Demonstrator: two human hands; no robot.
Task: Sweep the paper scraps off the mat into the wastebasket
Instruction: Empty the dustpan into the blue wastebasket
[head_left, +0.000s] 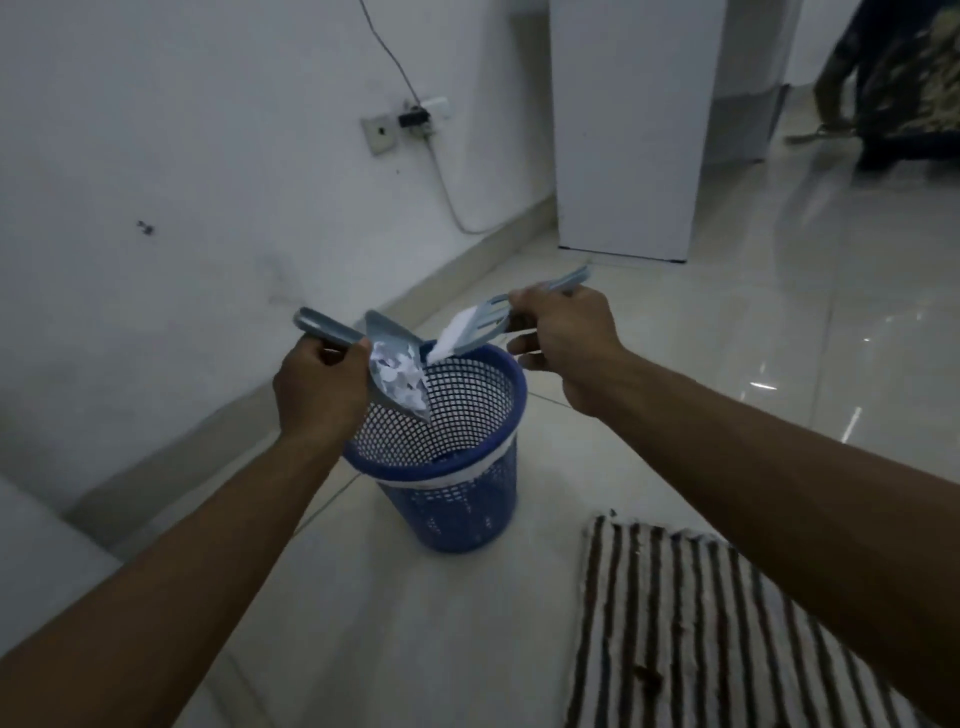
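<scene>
Above the blue wastebasket (410, 470), my left hand (317, 387) grips the dustpan (387, 332) by its handle, long axis sloping lip-down over the opening. Paper scraps (397, 376) lie in the pan. My right hand (563, 332) grips the brush (483, 319), bristles just beside the pan's upper edge. Basket contents: I cannot tell. Striped mat (701, 623): lower right.

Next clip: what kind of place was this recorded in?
Probably a room in a home, though not certain: a glossy pale tiled floor, a brown-and-white striped woven mat lying on it, a blue plastic mesh wastebasket, and a grey socket plate on the white wall.
</scene>
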